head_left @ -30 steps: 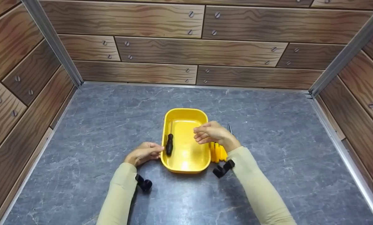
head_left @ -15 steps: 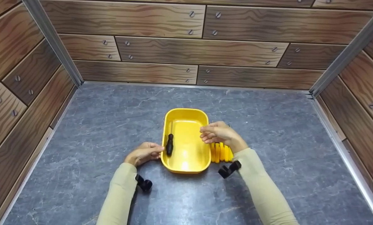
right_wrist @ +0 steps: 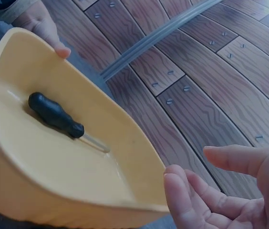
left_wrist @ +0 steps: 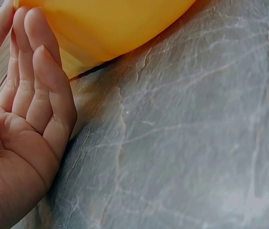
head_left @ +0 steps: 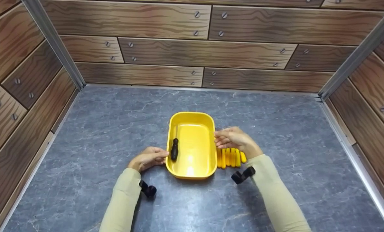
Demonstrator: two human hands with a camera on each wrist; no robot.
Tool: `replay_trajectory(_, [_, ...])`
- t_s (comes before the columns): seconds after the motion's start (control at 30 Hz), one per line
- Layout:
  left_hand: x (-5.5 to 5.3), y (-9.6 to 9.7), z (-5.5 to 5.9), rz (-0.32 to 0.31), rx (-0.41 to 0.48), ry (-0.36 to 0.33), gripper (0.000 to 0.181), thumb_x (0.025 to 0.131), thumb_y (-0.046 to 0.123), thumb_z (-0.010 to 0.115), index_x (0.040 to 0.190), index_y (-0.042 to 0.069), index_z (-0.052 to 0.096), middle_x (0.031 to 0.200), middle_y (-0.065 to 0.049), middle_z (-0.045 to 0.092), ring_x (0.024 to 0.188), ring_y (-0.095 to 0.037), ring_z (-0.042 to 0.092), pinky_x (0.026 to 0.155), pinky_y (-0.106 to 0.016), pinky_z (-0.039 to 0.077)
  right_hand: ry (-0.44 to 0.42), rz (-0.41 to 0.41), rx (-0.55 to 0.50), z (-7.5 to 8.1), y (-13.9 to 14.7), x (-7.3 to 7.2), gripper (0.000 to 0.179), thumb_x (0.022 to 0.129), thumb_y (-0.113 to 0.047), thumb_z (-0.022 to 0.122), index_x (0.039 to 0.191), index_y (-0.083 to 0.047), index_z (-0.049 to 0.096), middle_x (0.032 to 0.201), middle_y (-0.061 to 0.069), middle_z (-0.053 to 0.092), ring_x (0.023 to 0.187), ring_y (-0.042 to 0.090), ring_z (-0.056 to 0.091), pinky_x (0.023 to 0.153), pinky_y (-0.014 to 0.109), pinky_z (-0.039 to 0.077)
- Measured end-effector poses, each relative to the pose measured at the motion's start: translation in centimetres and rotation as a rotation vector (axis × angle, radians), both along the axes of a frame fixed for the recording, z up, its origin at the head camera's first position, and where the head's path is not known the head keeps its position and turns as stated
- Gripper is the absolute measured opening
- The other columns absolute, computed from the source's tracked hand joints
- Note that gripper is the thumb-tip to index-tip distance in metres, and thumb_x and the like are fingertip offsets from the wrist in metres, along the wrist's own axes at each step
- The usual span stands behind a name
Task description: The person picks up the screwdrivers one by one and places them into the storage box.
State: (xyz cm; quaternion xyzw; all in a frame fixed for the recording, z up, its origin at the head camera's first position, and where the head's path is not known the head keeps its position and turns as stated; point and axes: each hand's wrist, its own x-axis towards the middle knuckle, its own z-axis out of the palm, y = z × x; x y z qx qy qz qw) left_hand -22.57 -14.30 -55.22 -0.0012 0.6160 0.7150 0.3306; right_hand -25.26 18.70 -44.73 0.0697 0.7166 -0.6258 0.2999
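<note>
A yellow rectangular bin (head_left: 192,172) with rounded corners sits mid-table. Inside it, along the left wall, lies a screwdriver (head_left: 174,149) with a black handle and a thin shaft; the right wrist view also shows this screwdriver (right_wrist: 56,116). My left hand (head_left: 149,157) pinches the bin's left rim, thumb over the edge and fingers against the outer wall. At the right rim hovers my right hand (head_left: 235,139), thumb and fingers apart with nothing between them. Beneath it, several yellow handles (head_left: 230,158) lie side by side against the bin; their far ends are hidden by the hand.
A grey marbled tabletop (head_left: 114,112) surrounds the bin. Wood-patterned walls (head_left: 192,53) enclose it at the back and both sides, with metal strips (head_left: 55,45) at the corners. A black wrist mount (head_left: 243,175) sits on each sleeve.
My right hand has drawn back to the right, from over the bin's inside to its right rim, uncovering more yellow handles. The left hand, bin and screwdriver have stayed put.
</note>
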Motion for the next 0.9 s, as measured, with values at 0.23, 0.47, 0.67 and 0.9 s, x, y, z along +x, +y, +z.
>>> replay_trajectory(0.23, [-0.1, 0.1, -0.1, 0.009, -0.009, 0.0, 0.006, 0.09, 0.013, 0.064, 0.085, 0.013, 0.068, 0.072, 0.008, 0.07, 0.068, -0.004, 0.065, 0.069, -0.017, 0.054, -0.015, -0.039, 0.023, -0.7, 1.1, 0.1, 0.038, 0.094, -0.019, 0.059, 0.119, 0.01, 0.055, 0.069, -0.002, 0.069, 0.06, 0.006, 0.065, 0.064, 0.021, 0.059])
replay_trajectory(0.47, [0.0, 0.0, -0.1, 0.011, -0.016, -0.002, 0.007, 0.089, 0.012, 0.063, 0.084, 0.013, 0.067, 0.071, 0.008, 0.069, 0.068, -0.003, 0.065, 0.068, -0.017, 0.054, -0.045, -0.059, 0.029, -1.7, 2.4, 0.2, 0.044, 0.095, -0.017, 0.058, 0.127, 0.012, 0.05, 0.07, -0.001, 0.069, 0.061, 0.007, 0.065, 0.064, 0.019, 0.059])
replay_trajectory(0.67, [0.0, 0.0, -0.2, 0.002, -0.002, 0.003, 0.007, 0.089, 0.012, 0.063, 0.084, 0.013, 0.067, 0.071, 0.008, 0.069, 0.068, -0.003, 0.064, 0.068, -0.017, 0.054, -0.068, -0.079, 0.05, -2.2, 3.5, 0.2, 0.047, 0.095, -0.018, 0.057, 0.13, 0.013, 0.048, 0.072, -0.001, 0.069, 0.061, 0.006, 0.065, 0.064, 0.018, 0.058])
replay_trajectory(0.9, [0.0, 0.0, -0.3, -0.002, -0.016, 0.01, 0.008, 0.09, 0.012, 0.061, 0.085, 0.012, 0.067, 0.071, 0.008, 0.069, 0.068, -0.003, 0.064, 0.068, -0.017, 0.054, -0.067, -0.096, 0.047, -2.5, 4.8, 0.3, 0.047, 0.095, -0.017, 0.057, 0.129, 0.015, 0.046, 0.071, -0.001, 0.069, 0.062, 0.007, 0.066, 0.064, 0.02, 0.059])
